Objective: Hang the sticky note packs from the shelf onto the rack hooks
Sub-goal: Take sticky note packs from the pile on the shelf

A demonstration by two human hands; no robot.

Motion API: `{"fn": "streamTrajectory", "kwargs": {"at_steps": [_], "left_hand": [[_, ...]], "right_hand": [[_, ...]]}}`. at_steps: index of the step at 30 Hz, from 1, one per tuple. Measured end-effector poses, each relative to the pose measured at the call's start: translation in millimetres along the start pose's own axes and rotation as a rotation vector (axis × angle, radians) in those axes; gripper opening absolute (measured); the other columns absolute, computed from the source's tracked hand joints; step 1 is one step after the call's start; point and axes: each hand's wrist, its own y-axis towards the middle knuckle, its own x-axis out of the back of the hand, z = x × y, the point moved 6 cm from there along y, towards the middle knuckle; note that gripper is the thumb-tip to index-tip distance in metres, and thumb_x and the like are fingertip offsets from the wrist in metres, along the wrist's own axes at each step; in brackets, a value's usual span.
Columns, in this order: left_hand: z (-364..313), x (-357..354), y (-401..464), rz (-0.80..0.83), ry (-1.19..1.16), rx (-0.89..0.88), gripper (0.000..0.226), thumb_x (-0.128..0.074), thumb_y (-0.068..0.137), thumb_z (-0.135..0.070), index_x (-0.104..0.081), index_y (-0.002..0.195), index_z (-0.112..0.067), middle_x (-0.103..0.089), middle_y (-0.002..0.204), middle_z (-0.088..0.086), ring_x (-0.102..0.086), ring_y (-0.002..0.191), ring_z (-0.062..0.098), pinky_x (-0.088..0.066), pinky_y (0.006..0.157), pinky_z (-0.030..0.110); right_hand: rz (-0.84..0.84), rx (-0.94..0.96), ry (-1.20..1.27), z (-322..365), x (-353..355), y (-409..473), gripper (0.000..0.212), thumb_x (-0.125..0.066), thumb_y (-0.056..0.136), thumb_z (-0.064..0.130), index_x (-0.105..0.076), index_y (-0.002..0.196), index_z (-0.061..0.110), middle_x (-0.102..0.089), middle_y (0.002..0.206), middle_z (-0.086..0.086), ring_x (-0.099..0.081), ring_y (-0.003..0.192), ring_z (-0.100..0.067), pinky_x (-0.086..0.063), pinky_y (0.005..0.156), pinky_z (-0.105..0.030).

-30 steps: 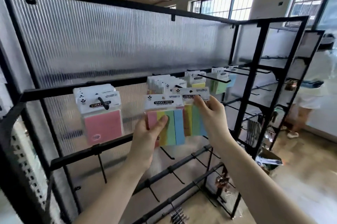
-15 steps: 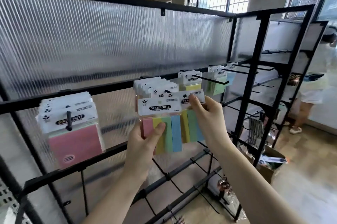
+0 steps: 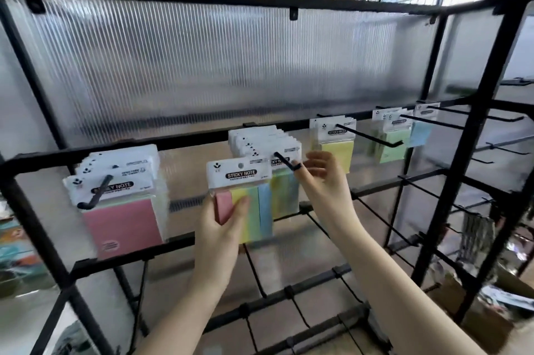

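One multicolour sticky note pack is pinched in your left hand, just left of the hook. Your right hand touches the hook tip with loosely curled fingers, holding nothing.

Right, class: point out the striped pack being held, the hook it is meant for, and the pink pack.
striped pack [image 3: 239, 174], head view, white header card.
hook [image 3: 284, 162], head view, black wire near its upturned tip.
pink pack [image 3: 122, 224], head view, pink front face.
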Motion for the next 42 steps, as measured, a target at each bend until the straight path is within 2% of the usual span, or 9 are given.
{"fn": "streamTrajectory", "kwargs": {"at_steps": [8, 15, 20, 23, 24, 29, 34, 37, 42], "left_hand": [[-1.4, -6.2, 13.4, -0.11, 0.055, -0.039, 0.019, -0.065, 0.085, -0.029, -0.061, 0.102, -0.022, -0.07, 0.084, -0.02, -0.062, 0.077, -0.009, -0.042, 0.065, 0.001], [-0.7, -5.1, 16.4, -0.17, 0.12, -0.016, 0.018, -0.066, 0.082, -0.034, -0.062, 0.097, -0.023, -0.068, 0.08, -0.014, -0.061, 0.073, -0.006, -0.043, 0.066, 0.003], [-13.5, -3.2, 2.7, -0.208, 0.078, -0.087, 0.019, -0.066, 0.076, -0.038, -0.061, 0.087, -0.023, -0.066, 0.072, -0.018, -0.059, 0.066, -0.006, -0.042, 0.061, 0.003], [-30.5, 3.3, -7.6, -0.259, 0.052, -0.18, 0.018, -0.073, 0.079, -0.035, -0.058, 0.078, -0.024, -0.06, 0.062, -0.019, -0.053, 0.057, -0.006, -0.041, 0.055, 0.005], [-37.1, 6.0, -11.7, -0.274, 0.037, -0.209, 0.017, -0.072, 0.077, -0.036, -0.059, 0.077, -0.025, -0.06, 0.063, -0.018, -0.052, 0.058, -0.005, -0.042, 0.055, 0.007], [-62.2, 3.5, -28.4, -0.238, -0.034, -0.268, 0.014, -0.07, 0.069, -0.051, -0.065, 0.076, -0.039, -0.06, 0.065, -0.016, -0.054, 0.061, 0.0, -0.045, 0.056, 0.012], [-62.4, -33.6, -44.9, -0.065, -0.014, -0.218, 0.031, -0.068, 0.073, -0.059, -0.068, 0.091, -0.034, -0.07, 0.083, -0.009, -0.065, 0.077, 0.007, -0.049, 0.069, 0.014], [-57.5, -53.2, -53.2, 0.008, 0.014, -0.176, 0.025, -0.066, 0.078, -0.051, -0.068, 0.097, -0.035, -0.072, 0.086, -0.008, -0.067, 0.079, 0.005, -0.049, 0.067, 0.012], [-47.5, -59.0, -48.8, -0.028, 0.019, -0.037, 0.028, -0.062, 0.073, -0.06, -0.065, 0.089, -0.038, -0.069, 0.081, -0.002, -0.065, 0.072, 0.0, -0.048, 0.06, 0.01]], "right_hand": [[0.134, -0.019, -0.007, -21.3, -13.7, 23.8, 0.031, -0.064, 0.073, 0.052, -0.051, 0.092, 0.031, -0.061, 0.09, 0.01, -0.058, 0.072, 0.015, -0.044, 0.061, -0.004], [0.217, -0.04, -0.006, -26.5, -18.3, 34.3, 0.043, -0.06, 0.068, 0.062, -0.054, 0.092, 0.027, -0.063, 0.087, 0.01, -0.057, 0.069, 0.013, -0.042, 0.058, -0.004], [0.186, 0.055, 0.018, -19.4, -10.8, 29.9, 0.027, -0.062, 0.088, 0.035, -0.054, 0.105, 0.016, -0.061, 0.095, 0.004, -0.056, 0.076, 0.012, -0.045, 0.064, -0.006], [0.08, 0.204, 0.087, 5.0, 5.4, 20.5, 0.002, -0.051, 0.098, 0.016, -0.053, 0.097, 0.017, -0.058, 0.088, 0.003, -0.053, 0.072, 0.009, -0.044, 0.062, -0.006], [0.049, 0.248, 0.109, 14.0, 11.4, 16.4, 0.01, -0.047, 0.1, 0.014, -0.053, 0.095, 0.02, -0.057, 0.086, 0.005, -0.054, 0.072, 0.005, -0.044, 0.063, -0.009], [0.176, 0.373, 0.251, 50.3, 17.6, -9.9, 0.023, -0.039, 0.097, 0.032, -0.057, 0.093, 0.017, -0.061, 0.078, 0.003, -0.058, 0.069, -0.015, -0.044, 0.06, -0.02], [0.361, 0.294, 0.291, 60.7, 5.3, -31.7, 0.03, -0.048, 0.09, 0.045, -0.06, 0.094, 0.018, -0.061, 0.078, 0.003, -0.057, 0.073, -0.007, -0.045, 0.063, -0.017], [0.355, 0.236, 0.286, 58.2, 7.0, -36.1, 0.022, -0.056, 0.091, 0.04, -0.063, 0.081, 0.021, -0.066, 0.072, 0.009, -0.056, 0.068, 0.0, -0.043, 0.06, -0.014], [0.258, 0.136, 0.244, 46.4, 14.7, -28.5, 0.03, -0.06, 0.092, 0.03, -0.06, 0.08, 0.003, -0.065, 0.077, -0.017, -0.053, 0.067, -0.013, -0.041, 0.059, -0.028]]}}
